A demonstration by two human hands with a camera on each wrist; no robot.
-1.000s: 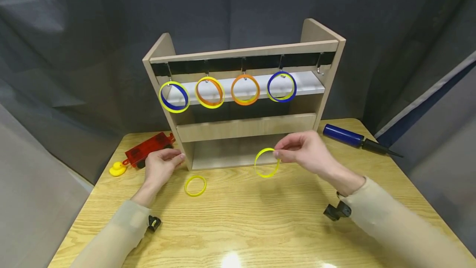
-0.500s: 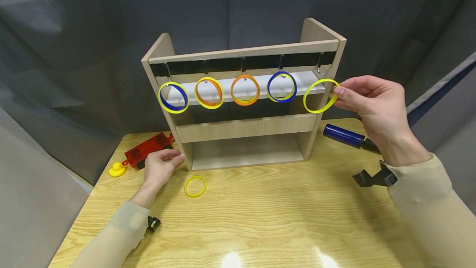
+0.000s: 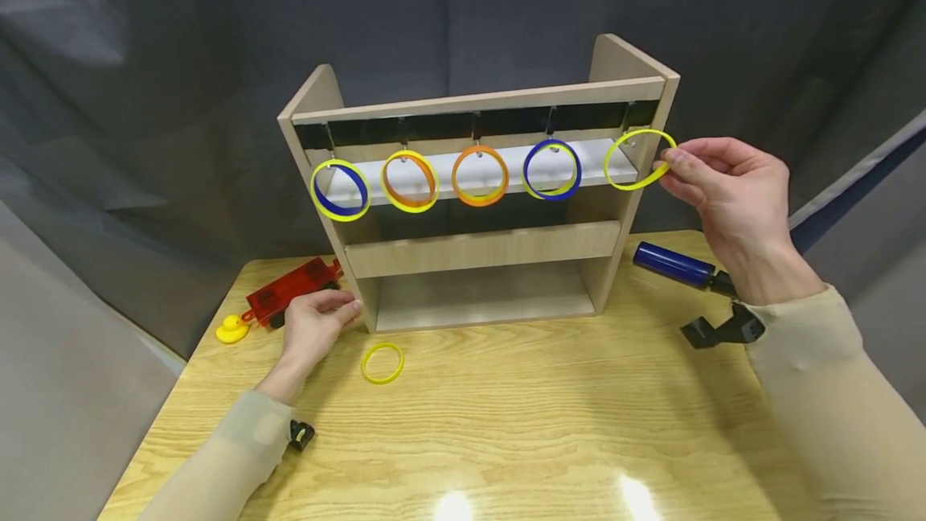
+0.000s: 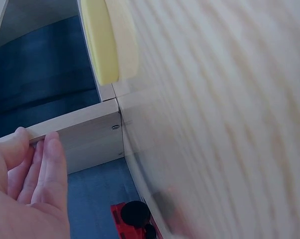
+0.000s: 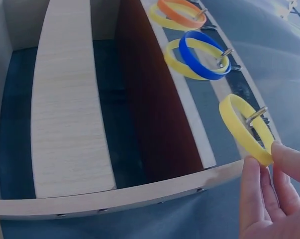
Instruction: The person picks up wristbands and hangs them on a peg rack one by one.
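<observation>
My right hand (image 3: 745, 183) pinches a yellow wristband (image 5: 231, 122) at its side, between thumb and fingers, in front of the rightmost hook of the wooden shelf (image 3: 485, 252). In the right wrist view the metal hook (image 5: 256, 115) shows through the band's opening. My left hand (image 3: 313, 328) pinches the lower front edge of the shelf's left side panel. Another yellow wristband (image 3: 382, 381) lies on the table to the right of it. From the other hooks hang yellow, orange and blue wristbands, such as a blue one (image 5: 202, 68) next to the held band.
A red toy wagon (image 3: 289, 289) and a yellow rubber duck (image 3: 231, 330) are left of the shelf. A blue hand pump (image 3: 673, 265) lies at the right, partly behind my right wrist. Dark curtains (image 3: 463, 14) hang behind the table (image 3: 463, 424).
My right hand carried the yellow wristband from low in front of the shelf up and right to the rightmost hook, then slightly higher. My left hand has stayed at the side panel.
</observation>
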